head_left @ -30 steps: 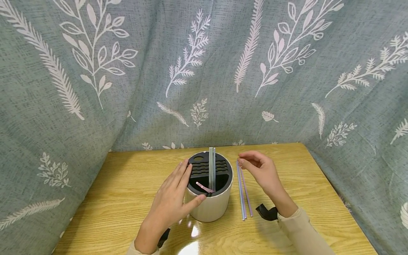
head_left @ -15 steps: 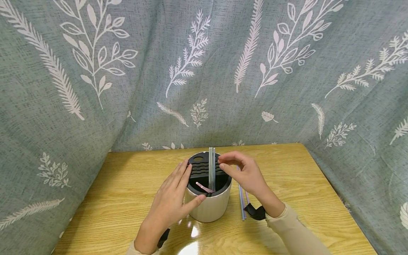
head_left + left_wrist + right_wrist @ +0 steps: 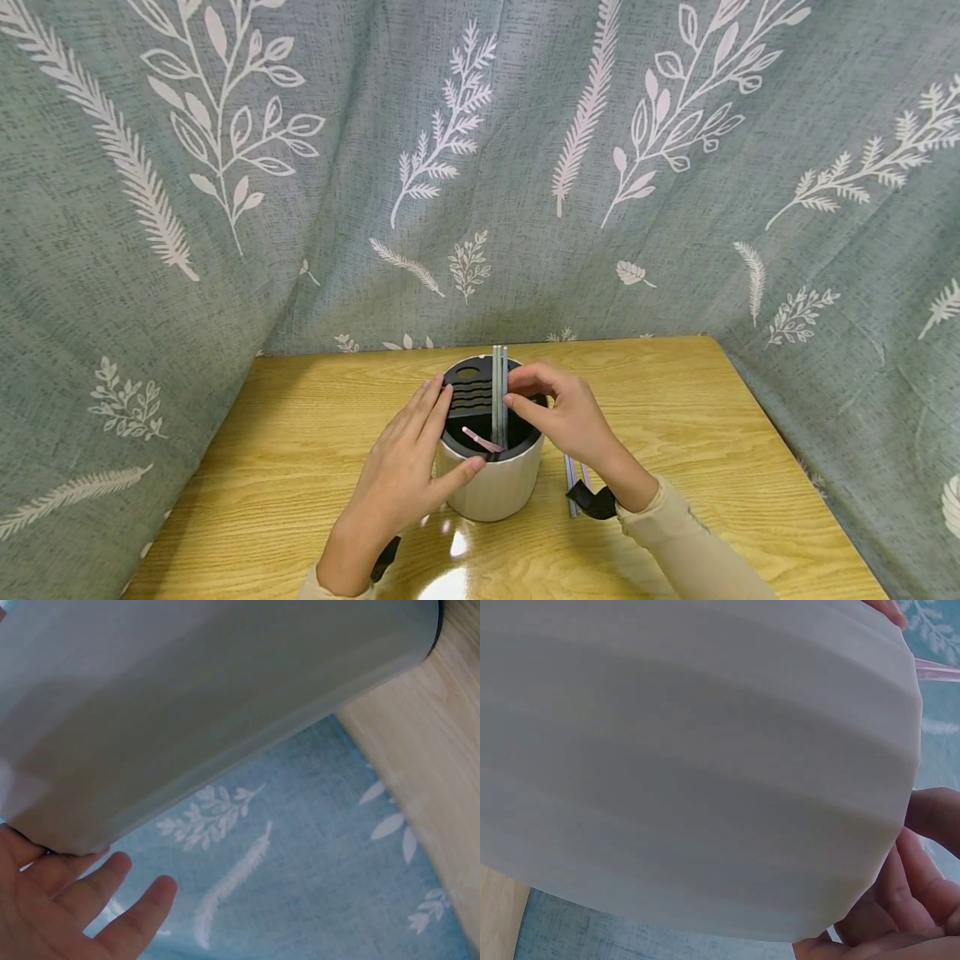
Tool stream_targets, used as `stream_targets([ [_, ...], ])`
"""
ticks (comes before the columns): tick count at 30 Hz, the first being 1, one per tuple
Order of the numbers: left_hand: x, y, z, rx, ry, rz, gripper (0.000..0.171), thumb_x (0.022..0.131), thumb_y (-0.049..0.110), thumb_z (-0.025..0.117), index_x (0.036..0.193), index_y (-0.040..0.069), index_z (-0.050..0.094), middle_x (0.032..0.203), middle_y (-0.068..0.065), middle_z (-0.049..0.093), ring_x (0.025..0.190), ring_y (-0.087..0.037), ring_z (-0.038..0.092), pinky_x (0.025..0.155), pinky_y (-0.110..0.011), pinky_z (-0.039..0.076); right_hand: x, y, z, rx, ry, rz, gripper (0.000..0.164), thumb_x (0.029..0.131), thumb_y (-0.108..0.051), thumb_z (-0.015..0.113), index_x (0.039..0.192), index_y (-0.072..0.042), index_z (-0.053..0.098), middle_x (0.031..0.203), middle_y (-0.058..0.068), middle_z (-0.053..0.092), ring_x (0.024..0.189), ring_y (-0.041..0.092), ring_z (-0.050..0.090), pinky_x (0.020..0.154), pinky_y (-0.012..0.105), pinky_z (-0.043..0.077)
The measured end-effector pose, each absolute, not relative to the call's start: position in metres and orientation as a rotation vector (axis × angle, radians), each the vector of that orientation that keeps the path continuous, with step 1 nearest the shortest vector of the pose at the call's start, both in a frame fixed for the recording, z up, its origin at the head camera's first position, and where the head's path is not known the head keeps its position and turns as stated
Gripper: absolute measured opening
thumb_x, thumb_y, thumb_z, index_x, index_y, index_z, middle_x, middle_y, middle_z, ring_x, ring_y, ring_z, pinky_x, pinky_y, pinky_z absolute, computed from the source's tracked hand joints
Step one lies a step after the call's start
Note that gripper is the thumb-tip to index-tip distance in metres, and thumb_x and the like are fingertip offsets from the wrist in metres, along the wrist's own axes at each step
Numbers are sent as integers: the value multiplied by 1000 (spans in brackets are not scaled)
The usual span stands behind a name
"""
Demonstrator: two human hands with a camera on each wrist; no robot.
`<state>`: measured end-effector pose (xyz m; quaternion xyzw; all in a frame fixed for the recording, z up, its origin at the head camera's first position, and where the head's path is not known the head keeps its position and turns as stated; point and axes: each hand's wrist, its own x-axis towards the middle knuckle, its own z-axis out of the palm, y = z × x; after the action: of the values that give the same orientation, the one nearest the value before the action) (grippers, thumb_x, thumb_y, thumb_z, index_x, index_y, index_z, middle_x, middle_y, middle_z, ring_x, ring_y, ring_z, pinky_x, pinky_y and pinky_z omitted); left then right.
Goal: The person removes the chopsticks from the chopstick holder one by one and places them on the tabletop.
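Observation:
A round off-white utensil holder point(image 3: 491, 496) with a black slotted lid point(image 3: 471, 400) stands on the table. Slim, pale blue-green straw-like sticks point(image 3: 496, 392) rise upright from its front opening. A pink stick point(image 3: 480, 440) leans inside it. My left hand point(image 3: 405, 454) lies along the holder's left side, fingers extended and thumb at the front rim. Over the right rim, my right hand point(image 3: 566, 412) has its thumb and bent fingers at the bluish upright stick; whether they pinch it cannot be seen. In the right wrist view the holder wall point(image 3: 705, 772) hides most of the grasp.
Beside the holder, blue and purple sticks point(image 3: 572, 487) lie on the wooden table point(image 3: 712, 450), partly under the right forearm. Black straps point(image 3: 592, 500) circle the wrists. A grey-blue leaf-patterned curtain point(image 3: 337, 208) encloses the back and sides.
My right hand has moved left from the sticks on the table to the holder's right rim, reaching the upright sticks. My left hand and the holder have stayed put.

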<state>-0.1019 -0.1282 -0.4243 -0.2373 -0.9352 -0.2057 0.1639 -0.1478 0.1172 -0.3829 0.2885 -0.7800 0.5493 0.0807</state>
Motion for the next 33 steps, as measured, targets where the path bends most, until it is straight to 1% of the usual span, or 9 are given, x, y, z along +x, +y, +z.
stream_targets([
  [5, -102, -128, -424, -680, -2666, -587, 94, 93, 69, 51, 159, 8, 26, 166, -3, 15, 150, -23, 18, 117, -47, 27, -147, 118, -383, 834, -2337, 1637, 15, 93, -9, 73, 108, -9, 72, 101, 0, 72, 91, 16, 69, 81, 38, 57],
  [9, -102, -128, -424, -685, -2670, -589, 94, 93, 69, 51, 159, 9, 26, 166, -2, 14, 150, -23, 18, 117, -47, 27, -145, 121, -380, 811, -2303, 1652, 16, 93, -7, 72, 109, -6, 72, 100, 2, 73, 92, 17, 69, 83, 38, 56],
  [14, -102, -128, -425, -687, -2664, -583, 93, 93, 69, 52, 159, 8, 26, 166, -4, 16, 150, -25, 20, 116, -47, 28, -144, 128, -372, 820, -2185, 1711, 18, 90, 2, 72, 107, -2, 71, 100, 7, 71, 92, 18, 68, 83, 30, 55],
  [17, -102, -128, -425, -686, -2660, -578, 93, 93, 69, 51, 159, 8, 26, 166, -4, 16, 149, -26, 22, 116, -48, 29, -143, 134, -364, 842, -2101, 1735, 19, 89, 8, 70, 107, 1, 70, 100, 11, 69, 92, 18, 68, 83, 27, 55],
  [21, -102, -128, -425, -689, -2655, -574, 94, 93, 69, 51, 159, 8, 25, 166, -3, 14, 149, -27, 22, 116, -48, 28, -142, 146, -351, 829, -1982, 1766, 16, 90, 7, 70, 106, 6, 68, 100, 10, 69, 90, 18, 68, 80, 26, 56],
  [23, -103, -128, -426, -691, -2654, -572, 94, 93, 69, 51, 159, 8, 25, 166, -3, 14, 149, -27, 22, 116, -47, 28, -141, 153, -344, 789, -1926, 1771, 17, 90, 6, 71, 106, 8, 67, 100, 8, 71, 86, 17, 69, 76, 25, 56],
  [27, -103, -128, -426, -687, -2656, -574, 94, 93, 69, 51, 160, 8, 25, 166, -3, 13, 149, -26, 21, 117, -47, 27, -138, 168, -328, 709, -1800, 1807, 18, 88, 9, 71, 106, 13, 66, 99, 15, 72, 83, 19, 69, 74, 26, 57],
  [33, -102, -128, -425, -676, -2667, -581, 94, 93, 70, 51, 160, 9, 25, 167, -2, 12, 150, -25, 20, 117, -47, 27, -134, 189, -311, 661, -1611, 1903, 19, 88, 15, 68, 104, 20, 63, 98, 21, 71, 86, 24, 70, 81, 31, 56],
])
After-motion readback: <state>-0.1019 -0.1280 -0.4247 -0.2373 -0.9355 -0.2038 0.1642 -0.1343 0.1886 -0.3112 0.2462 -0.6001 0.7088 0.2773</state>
